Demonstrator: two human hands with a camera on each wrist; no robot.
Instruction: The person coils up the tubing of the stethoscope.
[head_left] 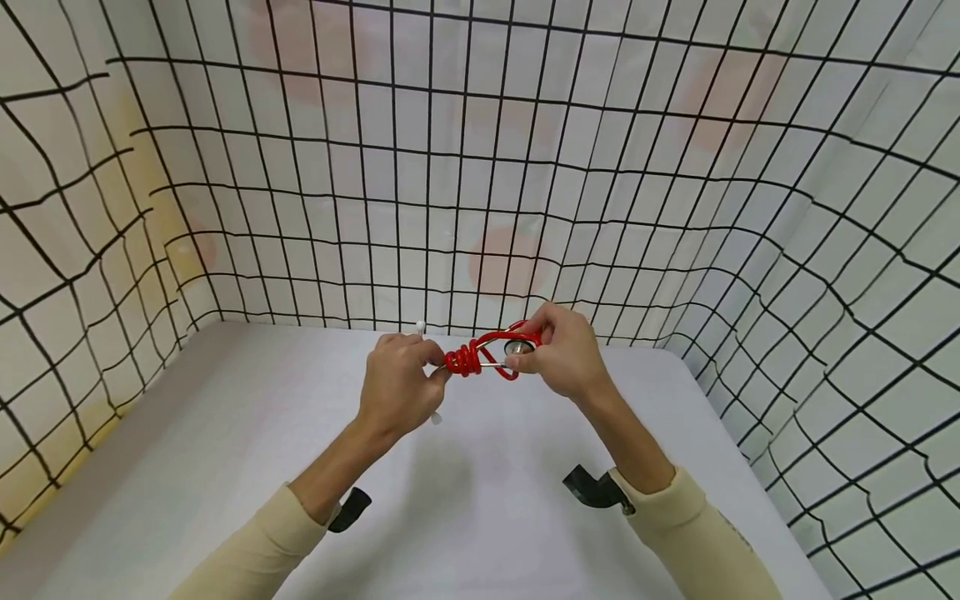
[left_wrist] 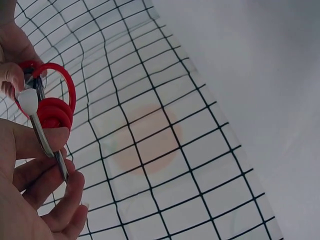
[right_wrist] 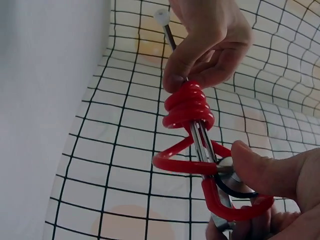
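Both hands hold a stethoscope above the white surface, its red tubing (head_left: pixel 463 359) wound in a tight coil around the metal ear tubes (right_wrist: pixel 199 142). My left hand (head_left: pixel 397 379) pinches those metal tubes just left of the coil. White ear tips (head_left: pixel 420 327) stick out beyond that hand's fingers; one ear tip (left_wrist: pixel 28 101) shows close up in the left wrist view. The right hand (head_left: pixel 566 354) grips the round metal chest piece (head_left: pixel 517 348) with its dark rim, between thumb and fingers. Loops of red tubing (right_wrist: pixel 182 162) bend around it. The right fingers partly hide the chest piece.
A white padded surface (head_left: pixel 480 500) lies below the hands. Black grid netting (head_left: pixel 450 167) stands around it at the back, left and right, with pale walls behind. Black mounts (head_left: pixel 596 487) stick out from the sleeves.
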